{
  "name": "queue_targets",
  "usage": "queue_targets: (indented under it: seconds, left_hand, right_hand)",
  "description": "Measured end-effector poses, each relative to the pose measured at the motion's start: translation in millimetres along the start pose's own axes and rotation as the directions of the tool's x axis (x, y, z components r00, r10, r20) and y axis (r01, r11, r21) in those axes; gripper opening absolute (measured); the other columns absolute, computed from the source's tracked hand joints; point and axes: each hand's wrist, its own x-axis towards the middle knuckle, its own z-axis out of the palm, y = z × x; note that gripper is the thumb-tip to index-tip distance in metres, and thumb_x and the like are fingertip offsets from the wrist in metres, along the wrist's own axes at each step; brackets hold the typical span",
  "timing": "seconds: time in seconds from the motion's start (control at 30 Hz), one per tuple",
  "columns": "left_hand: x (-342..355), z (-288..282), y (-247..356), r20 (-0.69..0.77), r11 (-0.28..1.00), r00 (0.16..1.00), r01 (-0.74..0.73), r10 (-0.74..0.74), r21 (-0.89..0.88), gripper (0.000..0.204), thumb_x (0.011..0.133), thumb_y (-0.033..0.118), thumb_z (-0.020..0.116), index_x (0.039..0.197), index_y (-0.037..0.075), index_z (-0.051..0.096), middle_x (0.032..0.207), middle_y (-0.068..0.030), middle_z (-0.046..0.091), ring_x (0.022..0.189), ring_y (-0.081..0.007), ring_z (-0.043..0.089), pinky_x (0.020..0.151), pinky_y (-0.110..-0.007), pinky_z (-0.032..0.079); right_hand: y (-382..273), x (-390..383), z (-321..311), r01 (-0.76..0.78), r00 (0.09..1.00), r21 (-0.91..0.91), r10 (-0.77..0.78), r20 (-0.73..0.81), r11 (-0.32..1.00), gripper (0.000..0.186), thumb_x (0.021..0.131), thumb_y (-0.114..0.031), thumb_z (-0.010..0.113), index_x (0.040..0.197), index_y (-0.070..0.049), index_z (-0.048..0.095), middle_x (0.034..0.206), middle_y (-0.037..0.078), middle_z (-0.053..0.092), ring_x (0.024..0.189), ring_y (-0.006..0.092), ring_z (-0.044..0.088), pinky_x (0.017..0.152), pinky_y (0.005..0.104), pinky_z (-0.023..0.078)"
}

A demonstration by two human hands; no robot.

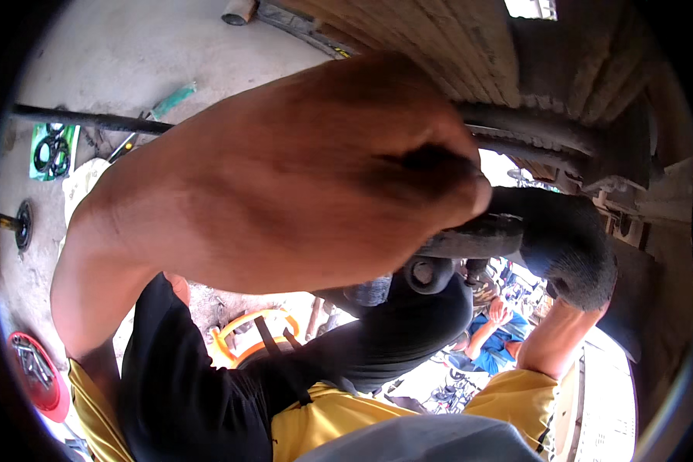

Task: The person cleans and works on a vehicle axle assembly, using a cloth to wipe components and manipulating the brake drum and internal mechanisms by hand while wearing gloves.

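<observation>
- Hands: left hand (412, 142) curled, contents hidden; gloved right hand (574, 246) bent, hold unclear.
- Dark metal part (473, 241): right of frame centre, axis roughly left-right, right hand nearer.

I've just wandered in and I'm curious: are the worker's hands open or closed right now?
Left hand: bare, blurred; open or closed cannot be told.
Right hand: dark-gloved, at a dark curved part; its grip cannot be told.

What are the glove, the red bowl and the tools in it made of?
The glove on the right hand looks like dull knitted cloth: its surface seems grainy. The red bowl seems smooth plastic from its bright, even colour, but could be painted metal. The tools look metal, from their silvery shine.
</observation>
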Motion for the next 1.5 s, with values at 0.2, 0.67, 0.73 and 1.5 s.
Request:
queue_targets:
  seconds: [0.2, 0.67, 0.73, 1.5]
  left_hand:
    - [0.4, -1.9, 0.9, 0.047, 0.977, 0.981, 0.192, -0.188, -0.095, 0.028, 0.094, 0.022, 0.062, 0.108, -0.002, 0.068, 0.098, -0.0132, 0.071, 0.094, -0.0166, 0.068, 0.087, -0.030, 0.053]
    - [-6.7, 3.3, -12.5, -0.047, 0.979, 0.998, 0.036, -0.046, -0.200, 0.021, 0.095, 0.013, 0.060, 0.111, 0.000, 0.064, 0.109, -0.0148, 0.069, 0.105, -0.0235, 0.067, 0.095, -0.036, 0.054]
    - [-4.4, 5.7, -14.6, -0.042, 0.961, 0.999, 0.012, -0.025, -0.275, 0.020, 0.095, 0.013, 0.060, 0.110, 0.000, 0.064, 0.109, -0.0145, 0.069, 0.105, -0.0229, 0.067, 0.095, -0.036, 0.053]
    - [-1.1, -5.8, -8.9, 0.088, 0.987, 0.995, 0.064, -0.051, -0.150, 0.022, 0.098, 0.018, 0.056, 0.109, 0.002, 0.067, 0.095, -0.0102, 0.070, 0.087, -0.0154, 0.067, 0.082, -0.027, 0.053]
  right_hand:
    - [-10.9, 12.9, -2.0, -0.026, 0.997, 0.071, 0.021, 0.070, 0.997, 0.046, 0.082, -0.024, 0.066, 0.115, 0.008, 0.063, 0.091, 0.013, 0.071, 0.071, 0.0146, 0.063, 0.065, 0.0284, 0.051]
    - [-5.0, 0.5, 13.1, -0.038, 0.993, 0.100, 0.049, -0.110, 0.994, 0.015, 0.079, -0.002, 0.063, 0.091, 0.006, 0.062, 0.101, 0.020, 0.068, 0.067, 0.0160, 0.062, 0.054, 0.0261, 0.046]
    - [-8.6, -5.4, 14.5, -0.047, 0.991, 0.102, 0.060, -0.121, 0.994, 0.011, 0.078, -0.002, 0.063, 0.086, 0.006, 0.062, 0.103, 0.021, 0.068, 0.067, 0.0172, 0.062, 0.054, 0.0264, 0.046]
    - [12.0, 3.0, -2.3, 0.194, 0.969, 0.035, -0.197, 0.149, 0.980, 0.010, 0.078, -0.002, 0.067, 0.074, 0.004, 0.060, 0.112, 0.022, 0.066, 0.084, 0.0262, 0.067, 0.073, 0.0312, 0.054]
